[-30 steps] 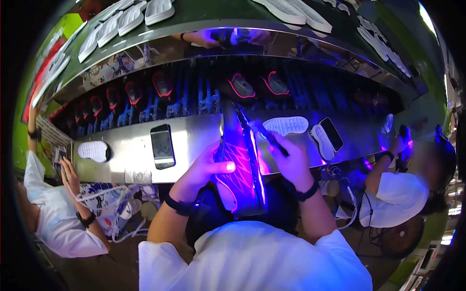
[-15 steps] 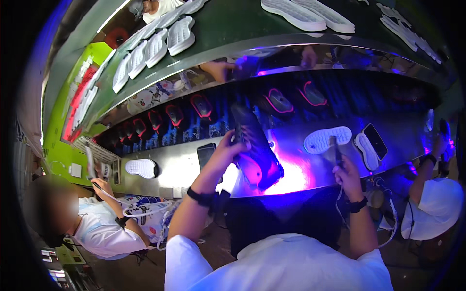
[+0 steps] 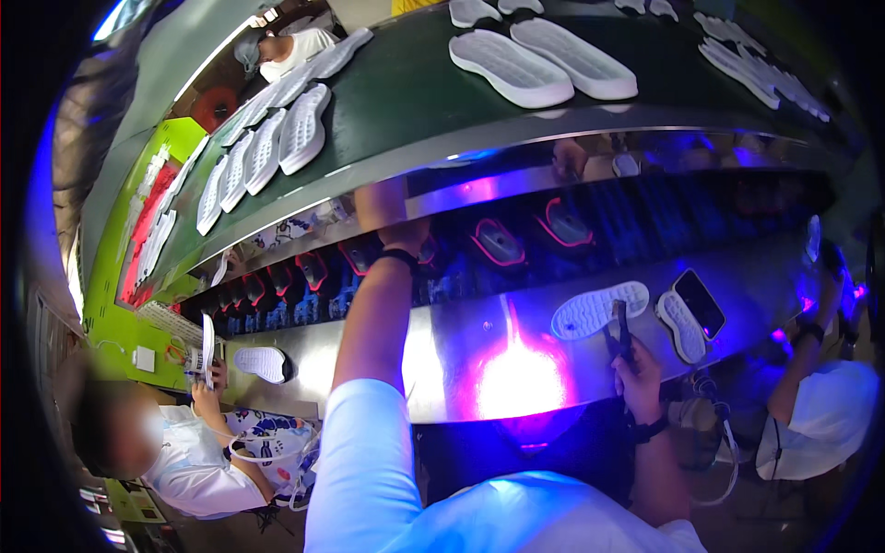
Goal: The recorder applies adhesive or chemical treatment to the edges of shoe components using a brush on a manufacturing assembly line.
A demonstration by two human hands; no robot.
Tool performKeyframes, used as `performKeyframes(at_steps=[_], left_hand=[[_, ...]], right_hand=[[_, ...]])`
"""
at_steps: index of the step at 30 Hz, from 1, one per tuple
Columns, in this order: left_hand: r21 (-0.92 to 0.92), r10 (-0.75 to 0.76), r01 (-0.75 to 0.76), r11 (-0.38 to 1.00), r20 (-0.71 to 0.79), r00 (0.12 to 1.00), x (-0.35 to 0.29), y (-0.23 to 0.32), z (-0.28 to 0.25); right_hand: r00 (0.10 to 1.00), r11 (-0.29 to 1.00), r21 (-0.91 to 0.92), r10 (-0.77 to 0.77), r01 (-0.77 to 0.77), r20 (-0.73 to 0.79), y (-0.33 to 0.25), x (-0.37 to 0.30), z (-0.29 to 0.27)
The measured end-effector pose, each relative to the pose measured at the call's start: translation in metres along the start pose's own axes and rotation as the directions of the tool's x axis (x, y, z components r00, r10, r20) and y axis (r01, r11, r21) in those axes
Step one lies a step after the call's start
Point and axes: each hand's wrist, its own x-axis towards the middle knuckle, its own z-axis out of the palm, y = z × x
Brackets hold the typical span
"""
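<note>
Two hands in use, well apart. Nearest: right hand (image 3: pixel 639 376) is wrapped round a dark brush-like tool (image 3: pixel 621 336), its head above or against a white sole (image 3: pixel 583 311) on the metal surface (image 3: pixel 456 323); contact can't be told from this angle. Just right of that, a second white sole (image 3: pixel 679 330) lies beside a dark phone (image 3: pixel 700 302). Bright pink-violet glow (image 3: pixel 518 380) on the surface in front of the torso, left of the tool. Further out, left hand (image 3: pixel 406 237) is at the end of a stretched arm, over the dark trough behind the surface, next to a row of dark shoes with red trim. One partly hidden shoe (image 3: pixel 429 251) sits right beside the wrist; whether the fingers grip anything can't be told. Two more, a nearer-by shoe (image 3: pixel 499 242) and one past it (image 3: pixel 565 224), sit to its right, out of contact. Step in hand looks like a left-hand reach into the row while the right keeps the tool clear of it; the move calls for a sure hold without knocking neighbours. Beyond the trough, a green surface (image 3: pixel 396 103) carries a large pair of white soles (image 3: pixel 512 69).
</note>
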Motion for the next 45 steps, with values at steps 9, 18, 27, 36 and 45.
performKeyframes(at_steps=[9, 18, 27, 36, 45], left_hand=[[-0.861, 0.784, -0.429, 0.275, -0.058, 0.618, -0.233, 0.09, -0.172], [-0.675, 0.401, -0.593, -0.438, -0.738, 0.543, -0.395, 0.126, -0.264], [-0.501, 0.138, -0.699, -0.51, -0.85, 0.509, -0.438, 0.103, -0.281], [-0.792, 0.706, -0.469, -0.391, -0.585, 0.4, -0.415, 0.026, -0.317], [-0.939, 0.675, -0.217, 0.267, 0.022, 0.738, -0.324, 0.041, -0.231]], right_hand=[[0.999, 0.993, -0.112, -0.038, 0.04, 0.016, 0.001, -0.005, -0.015], [0.996, 0.991, -0.103, -0.087, 0.086, -0.002, 0.015, -0.006, 0.0], [0.996, 0.974, -0.211, -0.09, 0.085, -0.011, -0.004, -0.016, 0.003], [0.989, 0.972, -0.184, -0.139, 0.146, 0.05, -0.002, -0.018, 0.031], [0.991, 0.974, -0.186, -0.131, 0.131, 0.014, -0.012, -0.019, 0.021]])
